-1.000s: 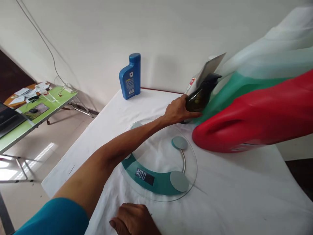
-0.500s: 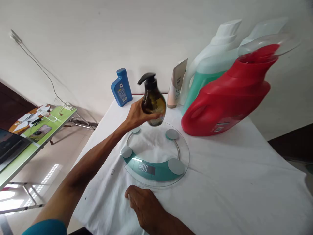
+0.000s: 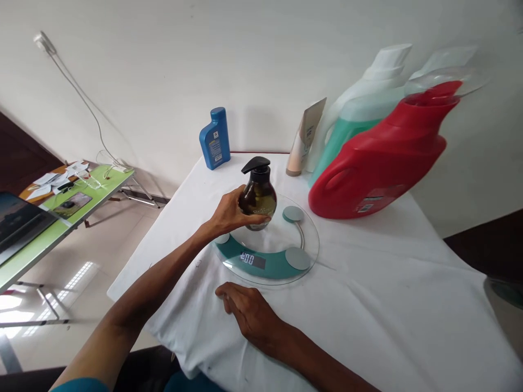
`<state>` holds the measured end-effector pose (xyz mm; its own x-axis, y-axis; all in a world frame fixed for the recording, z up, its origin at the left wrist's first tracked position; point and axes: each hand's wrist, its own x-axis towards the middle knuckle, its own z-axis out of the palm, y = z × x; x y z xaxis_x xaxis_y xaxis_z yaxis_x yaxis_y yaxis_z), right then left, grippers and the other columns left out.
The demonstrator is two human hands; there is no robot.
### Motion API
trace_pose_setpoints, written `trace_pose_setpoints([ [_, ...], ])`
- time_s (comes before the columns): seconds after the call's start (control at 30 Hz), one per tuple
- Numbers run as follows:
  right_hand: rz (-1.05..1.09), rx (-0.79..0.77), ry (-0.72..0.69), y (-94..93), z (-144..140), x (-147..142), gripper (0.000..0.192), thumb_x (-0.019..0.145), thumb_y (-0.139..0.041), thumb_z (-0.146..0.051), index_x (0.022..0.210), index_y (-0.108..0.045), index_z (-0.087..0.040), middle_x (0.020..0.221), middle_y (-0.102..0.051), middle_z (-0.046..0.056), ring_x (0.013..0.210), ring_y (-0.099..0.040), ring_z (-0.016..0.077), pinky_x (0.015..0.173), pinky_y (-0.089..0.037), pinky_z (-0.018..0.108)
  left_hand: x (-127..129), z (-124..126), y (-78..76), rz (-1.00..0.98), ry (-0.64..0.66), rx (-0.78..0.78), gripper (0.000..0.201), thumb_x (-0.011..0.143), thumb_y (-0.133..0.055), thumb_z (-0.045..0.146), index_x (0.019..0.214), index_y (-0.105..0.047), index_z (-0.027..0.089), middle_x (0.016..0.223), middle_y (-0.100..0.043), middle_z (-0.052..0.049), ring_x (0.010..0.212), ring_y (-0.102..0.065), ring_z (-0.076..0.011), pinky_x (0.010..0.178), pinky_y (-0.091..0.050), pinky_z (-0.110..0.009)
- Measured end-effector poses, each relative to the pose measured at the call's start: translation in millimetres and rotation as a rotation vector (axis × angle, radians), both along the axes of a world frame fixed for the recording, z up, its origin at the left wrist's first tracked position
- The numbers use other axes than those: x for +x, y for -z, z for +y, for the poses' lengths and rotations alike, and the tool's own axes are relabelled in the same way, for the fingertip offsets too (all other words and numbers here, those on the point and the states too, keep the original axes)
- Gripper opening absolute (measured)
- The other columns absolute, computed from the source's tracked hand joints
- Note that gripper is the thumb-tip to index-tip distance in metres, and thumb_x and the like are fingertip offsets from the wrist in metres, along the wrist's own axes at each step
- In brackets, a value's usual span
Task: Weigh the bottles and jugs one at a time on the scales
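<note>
I've got the pump bottle [image 3: 260, 197] between my left fingers [image 3: 254, 219], over the scale [image 3: 275, 264]; right fingers [image 3: 233, 294] curled; jug [image 3: 370, 106] holds green liquid [image 3: 337, 146].

Just one head-worn cam, sitting above and behind the left hand's [image 3: 229, 214] grip, fairly near, aimed forward and down.

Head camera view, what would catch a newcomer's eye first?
Probably the big red jug, standing out brightly toward the right of the white-covered table. Next, the dark pump bottle in the left hand, seen against the round glass scale, though whether it touches the glass is hard to tell. The right hand is on the near side of the scale.
</note>
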<state>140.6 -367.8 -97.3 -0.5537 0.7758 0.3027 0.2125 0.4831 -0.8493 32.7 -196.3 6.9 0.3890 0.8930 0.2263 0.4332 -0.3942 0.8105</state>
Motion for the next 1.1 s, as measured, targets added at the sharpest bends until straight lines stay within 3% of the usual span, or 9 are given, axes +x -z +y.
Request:
trace_pose_setpoints([
  [0.1,0.024,0.016,0.006,4.8,0.5,-1.7,0.034,0.096,-0.040,-0.005,0.117,-0.063,-0.017,0.077,-0.063,-0.001,0.065,-0.059,0.0143,0.063,-0.048,0.026,-10.0,-5.3,6.7,-0.067,0.037,0.014,0.070,0.064,-0.097,0.047,0.120,-0.066,0.021,0.120,-0.075,-0.009,0.107,-0.072,-0.0278,0.092,-0.058,-0.039],
  [0.17,0.019,0.015,0.006,7.2,1.1,-2.5,0.035,0.097,-0.040,-0.005,0.120,-0.064,-0.017,0.077,-0.065,-0.001,0.065,-0.060,0.0140,0.064,-0.049,0.025,-23.7,-11.3,13.4,-0.149,0.008,0.004,0.075,0.071,-0.092,0.053,0.132,-0.062,0.022,0.138,-0.070,-0.013,0.119,-0.070,-0.0294,0.102,-0.056,-0.042],
  [0.27,0.010,0.012,0.003,8.1,1.7,-2.8,0.033,0.100,-0.040,-0.008,0.118,-0.066,-0.017,0.075,-0.065,-0.001,0.064,-0.061,0.0136,0.064,-0.050,0.025,-50.5,-20.8,28.4,-0.254,-0.214,-0.004,0.053,0.094,-0.067,0.059,0.132,-0.062,0.022,0.142,-0.068,-0.014,0.126,-0.069,-0.0288,0.106,-0.055,-0.043],
  [0.33,0.013,0.009,0.003,6.8,2.0,-2.6,0.031,0.102,-0.040,-0.010,0.115,-0.067,-0.017,0.073,-0.064,-0.001,0.064,-0.062,0.0135,0.064,-0.051,0.025,-66.7,-25.3,41.5,-0.275,-0.384,0.007,0.046,0.101,-0.054,0.060,0.126,-0.065,0.022,0.136,-0.071,-0.014,0.126,-0.069,-0.0284,0.103,-0.056,-0.043],
  [0.4,0.015,0.003,0.006,4.4,1.9,-2.3,0.031,0.103,-0.040,-0.011,0.114,-0.068,-0.017,0.072,-0.064,-0.001,0.063,-0.063,0.0132,0.065,-0.052,0.024,-77.5,-27.2,55.6,-0.265,-0.463,0.004,0.044,0.104,-0.050,0.059,0.123,-0.065,0.022,0.133,-0.072,-0.013,0.125,-0.069,-0.0273,0.102,-0.057,-0.041],
  [0.53,0.008,0.016,0.022,1.4,0.5,-2.8,0.031,0.107,-0.040,-0.015,0.115,-0.069,-0.018,0.073,-0.065,-0.001,0.063,-0.063,0.0131,0.066,-0.054,0.025,-81.8,-24.2,80.6,-0.207,-0.455,-0.010,0.040,0.108,-0.044,0.055,0.122,-0.064,0.024,0.131,-0.072,-0.011,0.117,-0.071,-0.0227,0.100,-0.058,-0.037],
  [0.67,-0.024,0.134,0.030,7.7,-3.4,-6.8,0.033,0.108,-0.038,-0.014,0.118,-0.070,-0.016,0.085,-0.073,0.004,0.069,-0.066,0.0154,0.066,-0.055,0.027,-79.6,-19.0,94.3,-0.178,-0.443,0.011,0.043,0.109,-0.039,0.055,0.118,-0.064,0.022,0.125,-0.074,-0.011,0.111,-0.073,-0.0220,0.102,-0.057,-0.037],
  [0.8,-0.135,0.323,0.053,13.8,-9.1,-11.3,0.028,0.111,-0.042,-0.015,0.117,-0.069,-0.017,0.095,-0.076,0.008,0.081,-0.071,0.0189,0.071,-0.056,0.030,-82.6,-17.2,95.2,-0.246,-0.418,-0.025,0.047,0.109,-0.035,0.057,0.112,-0.065,0.021,0.120,-0.074,-0.012,0.108,-0.073,-0.0209,0.100,-0.058,-0.036],
  [1.1,-0.407,0.587,0.075,7.5,-34.6,-22.6,0.023,0.101,-0.048,0.000,0.105,-0.067,-0.015,0.079,-0.062,0.004,0.071,-0.056,0.0194,0.056,-0.037,0.031,-89.7,-10.2,93.9,-0.270,-0.363,-0.048,0.056,0.105,-0.039,0.070,0.103,-0.067,0.020,0.112,-0.075,-0.013,0.104,-0.073,-0.0231,0.099,-0.059,-0.038],
])
